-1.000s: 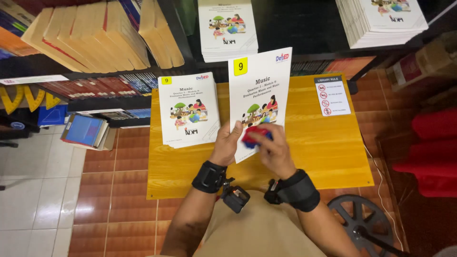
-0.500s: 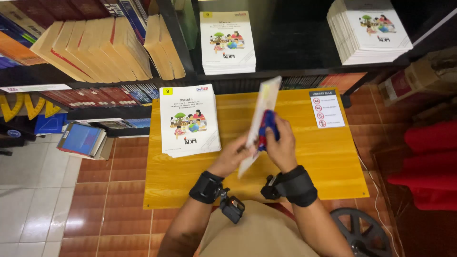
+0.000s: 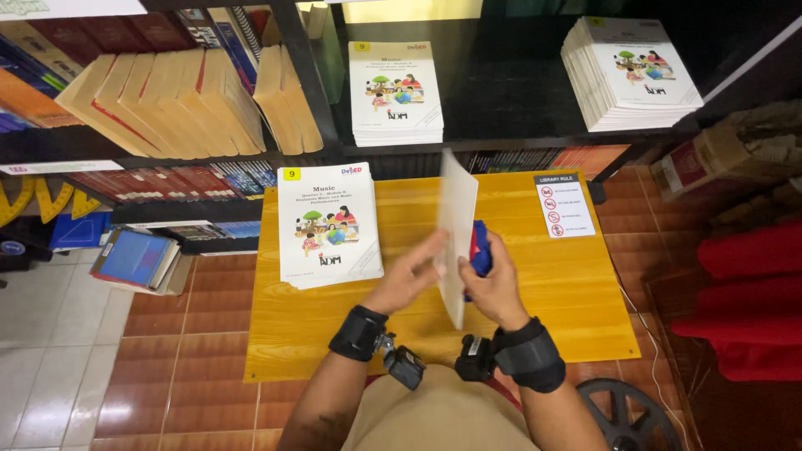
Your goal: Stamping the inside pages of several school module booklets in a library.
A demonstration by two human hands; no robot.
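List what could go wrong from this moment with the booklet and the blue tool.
1. The thin white booklet stands on edge, pinched between the left hand and right hand; it might buckle or slip.
2. The blue tool sits hidden behind the page, so it may land off target.
3. The stack of white music booklets overhangs the yellow wooden table; a nudge might tip it.

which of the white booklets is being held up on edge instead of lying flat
The booklet between the left hand and right hand, standing edge-on above the yellow table. The stack on the table and the two shelf stacks lie flat.
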